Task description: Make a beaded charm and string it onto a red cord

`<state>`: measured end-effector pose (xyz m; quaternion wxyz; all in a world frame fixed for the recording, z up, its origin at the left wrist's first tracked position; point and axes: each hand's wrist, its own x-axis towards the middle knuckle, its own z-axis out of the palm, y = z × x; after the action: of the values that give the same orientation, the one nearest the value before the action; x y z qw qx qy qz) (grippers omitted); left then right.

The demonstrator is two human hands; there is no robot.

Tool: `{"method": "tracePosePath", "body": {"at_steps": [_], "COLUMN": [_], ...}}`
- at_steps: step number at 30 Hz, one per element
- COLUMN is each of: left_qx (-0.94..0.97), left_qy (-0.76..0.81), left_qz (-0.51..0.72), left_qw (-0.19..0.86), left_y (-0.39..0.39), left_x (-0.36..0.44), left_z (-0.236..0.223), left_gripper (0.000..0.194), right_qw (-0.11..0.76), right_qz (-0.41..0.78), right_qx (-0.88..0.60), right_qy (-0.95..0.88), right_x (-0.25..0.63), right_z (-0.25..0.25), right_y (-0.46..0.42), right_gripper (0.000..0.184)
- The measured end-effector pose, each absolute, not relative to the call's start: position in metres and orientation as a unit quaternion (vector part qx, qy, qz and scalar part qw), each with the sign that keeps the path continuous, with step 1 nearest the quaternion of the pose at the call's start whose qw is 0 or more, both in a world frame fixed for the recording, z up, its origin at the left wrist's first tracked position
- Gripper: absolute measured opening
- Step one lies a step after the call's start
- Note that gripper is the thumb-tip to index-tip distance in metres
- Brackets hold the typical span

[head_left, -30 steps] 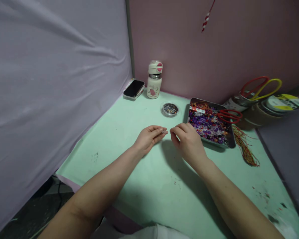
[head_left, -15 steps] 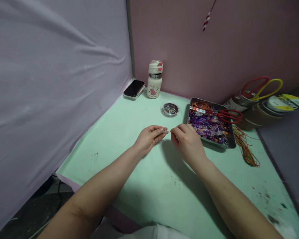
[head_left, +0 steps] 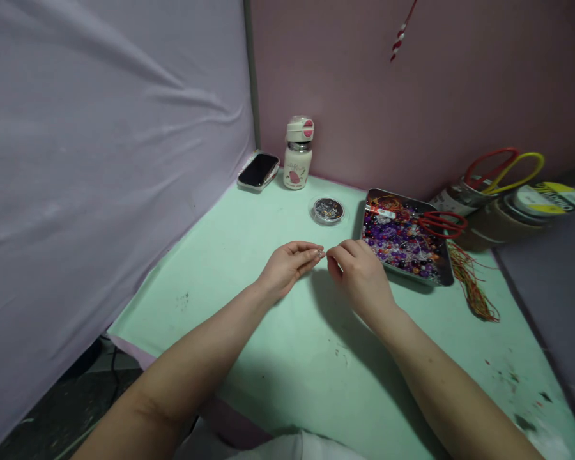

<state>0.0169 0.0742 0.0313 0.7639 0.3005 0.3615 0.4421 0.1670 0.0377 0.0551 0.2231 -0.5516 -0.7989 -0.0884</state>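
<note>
Between the thumb and fingers of my left hand (head_left: 290,265) are small clear beads (head_left: 320,253), pinched at the fingertips. My right hand (head_left: 359,271) is closed in a pinch just to the right, its fingertips almost meeting the beads. Whatever it holds is too small to make out. Both hands are above the pale green tabletop (head_left: 249,246). Behind my right hand lies a metal tray (head_left: 412,276) full of purple, clear, red and orange beads (head_left: 397,239).
Red-handled scissors (head_left: 443,223) rest on the tray's right side, near jars (head_left: 501,220) and a bundle of cords (head_left: 476,291). Farther back are a round clear case (head_left: 328,210), a bottle (head_left: 297,156) and a phone (head_left: 259,170). A fabric wall (head_left: 124,160) borders the left.
My hands have come slightly closer together at the fingertips. Less of the clear beads shows between my left fingers. Everything else is where it was.
</note>
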Motion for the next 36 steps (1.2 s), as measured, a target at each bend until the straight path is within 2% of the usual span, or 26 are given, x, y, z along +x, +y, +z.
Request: {"method": "tracePosePath", "body": {"at_steps": [5, 14, 20, 36], "left_qx": [0.363, 0.419, 0.447, 0.403], "left_qy": [0.381, 0.404, 0.405, 0.387], "left_qz": [0.462, 0.463, 0.459, 0.484], "left_qw": [0.714, 0.669, 0.652, 0.673], "left_y": [0.0738, 0.074, 0.0731, 0.0725], "left_x": [0.0185, 0.0184, 0.0157, 0.0198], "left_z": [0.0282, 0.0266, 0.0253, 0.0298], "left_gripper": [0.022, 0.022, 0.028, 0.018], "right_qw": [0.246, 0.341, 0.38, 0.411], "right_qz": [-0.046, 0.13, 0.24, 0.261], "right_qx": [-0.562, -0.574, -0.595, -0.581], "right_qy": [-0.789, -0.733, -0.666, -0.652], "right_x": [0.166, 0.1699, 0.1694, 0.1679], "right_z": [0.0564, 0.0544, 0.0532, 0.0562], "right_y": [0.0366, 0.039, 0.0408, 0.0425], "right_gripper": [0.017, 0.007, 0.019, 0.013]}}
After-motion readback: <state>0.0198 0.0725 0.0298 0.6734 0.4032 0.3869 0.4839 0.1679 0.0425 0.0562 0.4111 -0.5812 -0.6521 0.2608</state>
